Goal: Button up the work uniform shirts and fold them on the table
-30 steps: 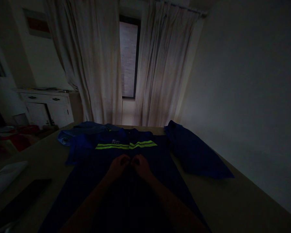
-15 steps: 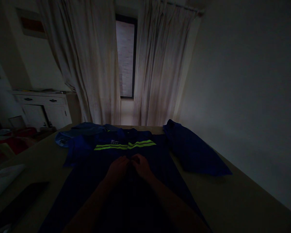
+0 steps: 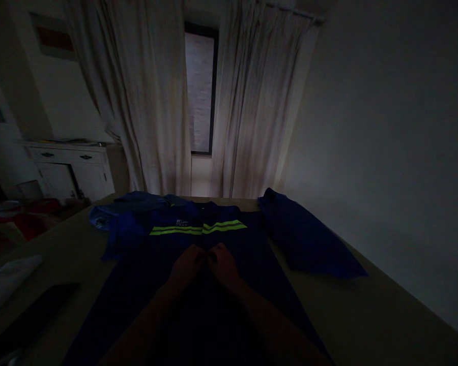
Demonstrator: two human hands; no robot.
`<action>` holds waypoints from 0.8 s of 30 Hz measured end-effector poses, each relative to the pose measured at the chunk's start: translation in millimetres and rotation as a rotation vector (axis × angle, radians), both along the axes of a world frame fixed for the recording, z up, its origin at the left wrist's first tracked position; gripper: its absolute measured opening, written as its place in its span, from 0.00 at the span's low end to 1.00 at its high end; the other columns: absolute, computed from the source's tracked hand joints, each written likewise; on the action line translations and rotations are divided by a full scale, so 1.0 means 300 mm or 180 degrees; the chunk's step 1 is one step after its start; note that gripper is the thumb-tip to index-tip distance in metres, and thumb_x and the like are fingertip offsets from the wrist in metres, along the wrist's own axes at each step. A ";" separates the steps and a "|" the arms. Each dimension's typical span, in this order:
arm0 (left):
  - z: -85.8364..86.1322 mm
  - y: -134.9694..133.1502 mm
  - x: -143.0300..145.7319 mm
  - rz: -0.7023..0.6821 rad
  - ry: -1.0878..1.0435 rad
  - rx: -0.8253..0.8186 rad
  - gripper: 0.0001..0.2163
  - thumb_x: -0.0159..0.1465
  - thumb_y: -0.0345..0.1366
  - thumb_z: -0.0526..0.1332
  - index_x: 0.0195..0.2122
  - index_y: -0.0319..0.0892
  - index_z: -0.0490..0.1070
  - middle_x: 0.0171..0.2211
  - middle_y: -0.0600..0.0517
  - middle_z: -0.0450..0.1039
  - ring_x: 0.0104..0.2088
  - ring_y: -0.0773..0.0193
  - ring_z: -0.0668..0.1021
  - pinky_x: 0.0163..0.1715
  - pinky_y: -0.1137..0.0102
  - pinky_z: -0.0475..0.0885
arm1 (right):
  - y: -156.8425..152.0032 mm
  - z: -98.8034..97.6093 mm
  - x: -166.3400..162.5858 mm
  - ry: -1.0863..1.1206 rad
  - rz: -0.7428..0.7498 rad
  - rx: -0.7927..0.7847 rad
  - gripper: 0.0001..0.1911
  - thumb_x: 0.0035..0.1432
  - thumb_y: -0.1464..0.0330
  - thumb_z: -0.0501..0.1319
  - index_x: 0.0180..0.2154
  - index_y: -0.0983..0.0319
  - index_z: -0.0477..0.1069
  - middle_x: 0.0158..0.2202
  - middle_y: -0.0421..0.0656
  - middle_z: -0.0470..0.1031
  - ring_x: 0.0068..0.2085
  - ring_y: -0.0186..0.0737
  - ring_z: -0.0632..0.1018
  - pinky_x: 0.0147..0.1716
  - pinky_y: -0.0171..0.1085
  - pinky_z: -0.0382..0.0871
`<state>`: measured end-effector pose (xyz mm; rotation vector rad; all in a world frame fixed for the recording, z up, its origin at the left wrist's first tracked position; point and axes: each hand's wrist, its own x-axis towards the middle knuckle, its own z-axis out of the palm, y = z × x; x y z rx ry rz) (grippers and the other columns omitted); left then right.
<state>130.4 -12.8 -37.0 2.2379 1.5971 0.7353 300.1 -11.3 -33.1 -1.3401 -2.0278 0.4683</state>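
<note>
A dark blue work jacket (image 3: 248,259) with yellow-green reflective stripes across the chest lies spread on the table, collar away from me. My left hand (image 3: 189,262) and my right hand (image 3: 223,262) meet at its front centre line, just below the stripes. Both have curled fingers, close together, pinching the jacket's front edge. The picture is very dark, so any button or zip between the fingertips is hidden. The jacket's sleeve (image 3: 309,234) stretches out to the right.
Lighter blue cloth (image 3: 133,203) lies behind the jacket at the left. A dark flat object (image 3: 34,315) and a whitish packet (image 3: 11,282) rest on the table (image 3: 381,305) at the left. A white cabinet (image 3: 72,168), curtains (image 3: 152,101) and a wall stand beyond.
My fingers have curled in more tightly at the jacket's front, and the left hand's knuckles have risen slightly. The jacket stays in place; the view has shifted a little.
</note>
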 end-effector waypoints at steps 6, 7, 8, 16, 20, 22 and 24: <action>-0.001 -0.014 0.010 -0.0145 0.0018 0.0272 0.07 0.70 0.30 0.51 0.39 0.45 0.68 0.41 0.51 0.72 0.44 0.62 0.74 0.47 0.68 0.67 | 0.004 -0.001 0.009 0.0111 0.0115 0.0070 0.07 0.61 0.71 0.61 0.40 0.59 0.76 0.42 0.43 0.73 0.44 0.39 0.76 0.46 0.35 0.67; -0.003 -0.016 0.012 -0.0147 -0.0002 0.0292 0.08 0.70 0.31 0.51 0.39 0.45 0.68 0.41 0.50 0.72 0.44 0.61 0.75 0.47 0.68 0.67 | 0.003 -0.001 0.010 0.0125 0.0124 0.0083 0.07 0.62 0.71 0.61 0.41 0.59 0.76 0.43 0.43 0.73 0.44 0.39 0.76 0.47 0.35 0.67; -0.005 -0.017 0.014 -0.0140 -0.0035 0.0302 0.08 0.71 0.31 0.50 0.39 0.45 0.68 0.41 0.50 0.72 0.44 0.61 0.75 0.46 0.67 0.67 | 0.002 0.000 0.011 0.0132 0.0122 0.0089 0.07 0.62 0.71 0.61 0.41 0.59 0.75 0.43 0.43 0.72 0.45 0.39 0.75 0.47 0.35 0.67; 0.006 -0.024 0.011 -0.0071 -0.0240 0.0084 0.04 0.69 0.31 0.50 0.39 0.45 0.63 0.36 0.51 0.72 0.37 0.61 0.75 0.40 0.67 0.67 | -0.010 0.012 0.012 0.0085 0.0150 0.0057 0.04 0.62 0.71 0.62 0.40 0.60 0.74 0.43 0.43 0.72 0.43 0.38 0.75 0.45 0.35 0.67; 0.018 -0.027 0.009 -0.0068 -0.0213 0.0048 0.04 0.67 0.30 0.52 0.40 0.45 0.64 0.37 0.52 0.72 0.38 0.62 0.76 0.40 0.68 0.68 | -0.006 0.005 0.014 0.0095 0.0198 0.0086 0.05 0.64 0.73 0.59 0.40 0.59 0.73 0.43 0.42 0.71 0.43 0.38 0.75 0.44 0.35 0.66; 0.029 -0.031 0.015 -0.0046 0.0056 0.0153 0.05 0.68 0.31 0.53 0.41 0.45 0.66 0.39 0.51 0.73 0.41 0.61 0.76 0.42 0.68 0.68 | 0.002 -0.006 0.013 0.0103 0.0176 0.0118 0.05 0.66 0.72 0.57 0.40 0.59 0.71 0.43 0.43 0.71 0.43 0.38 0.75 0.44 0.35 0.67; 0.044 -0.037 0.026 0.0007 0.0533 0.0345 0.06 0.68 0.31 0.53 0.42 0.45 0.68 0.41 0.49 0.73 0.44 0.58 0.76 0.44 0.65 0.67 | 0.010 -0.018 0.012 0.0085 0.0149 0.0118 0.05 0.67 0.71 0.56 0.41 0.60 0.71 0.44 0.44 0.70 0.43 0.39 0.75 0.44 0.36 0.67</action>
